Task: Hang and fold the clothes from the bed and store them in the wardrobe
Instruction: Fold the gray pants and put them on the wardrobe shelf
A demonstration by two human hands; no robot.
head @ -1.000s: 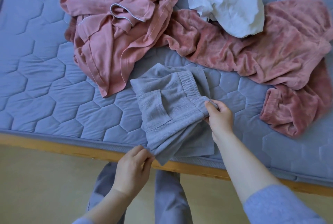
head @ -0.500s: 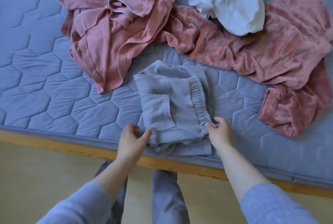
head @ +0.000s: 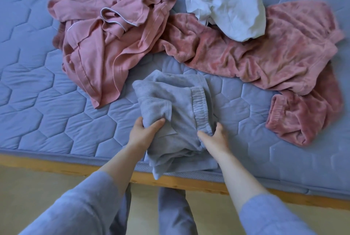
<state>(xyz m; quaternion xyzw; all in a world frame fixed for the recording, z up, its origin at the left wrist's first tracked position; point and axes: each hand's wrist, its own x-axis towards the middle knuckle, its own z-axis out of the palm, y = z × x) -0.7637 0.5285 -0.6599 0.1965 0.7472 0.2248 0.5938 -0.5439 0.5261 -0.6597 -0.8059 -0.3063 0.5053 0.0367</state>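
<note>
A wooden bed frame [head: 56, 162] edges the quilted blue mattress [head: 47, 121]. At the mattress's near edge lies the folded grey garment [head: 181, 106]. The left hand [head: 144, 134] grips its left fold and the right hand [head: 216, 140] grips beside the elastic waistband. Beyond lie a crumpled pink pyjama top [head: 106, 55], a fuzzy pink garment [head: 265, 55] and, farthest, a white garment [head: 227, 7].

The grey fleece bottoms [head: 181, 106] lie folded in a thick bundle at the near edge of the bed [head: 37, 102], elastic waistband uppermost on the right and one corner overhanging, with the left hand [head: 144, 132] gripping the left fold and the right hand [head: 216, 140] the waistband. Behind them lie a crumpled pink pyjama top [head: 106, 45] with pale piping, a sprawled pink fleece garment [head: 265, 58], and a white garment [head: 227, 7] heaped on that fleece
</note>
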